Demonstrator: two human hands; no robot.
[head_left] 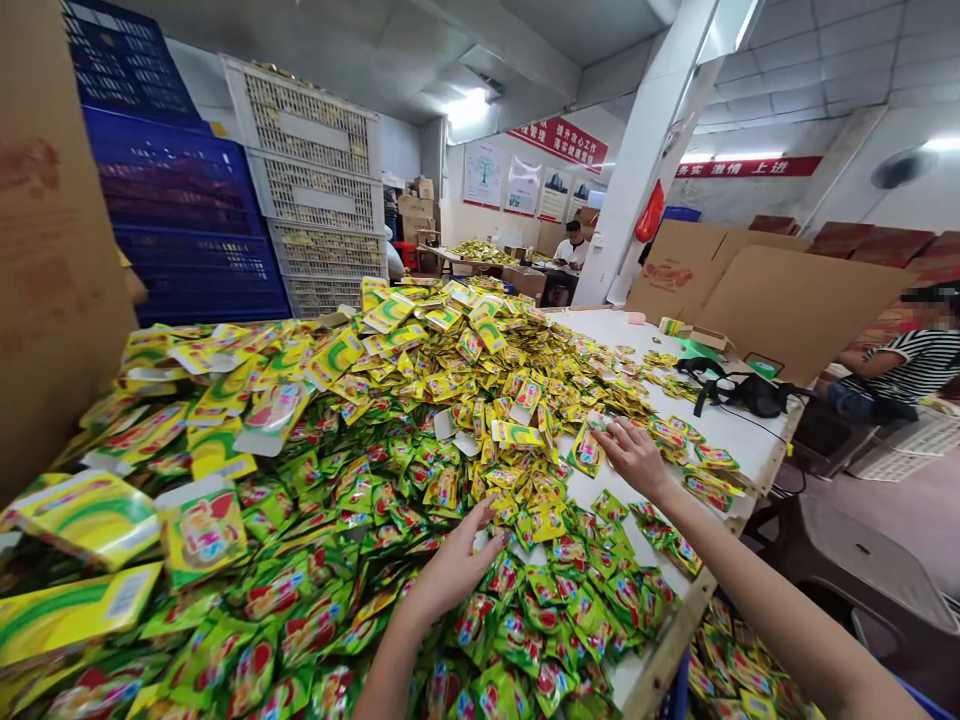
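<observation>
A white table stretched across to the right of the frame, its left and centre buried under a heap of green packets and yellow cartons. Below centre, the left hand hung over the packets, thumb and fingers apart; right of centre, the right hand had its fingertips at a small yellow pack, though I could not tell whether they were clamped on it.

one wide view looks forward and down from the wearer's head, over the tabletop; the left hand and right hand are close, while the far wall and ceiling sit well back.
</observation>
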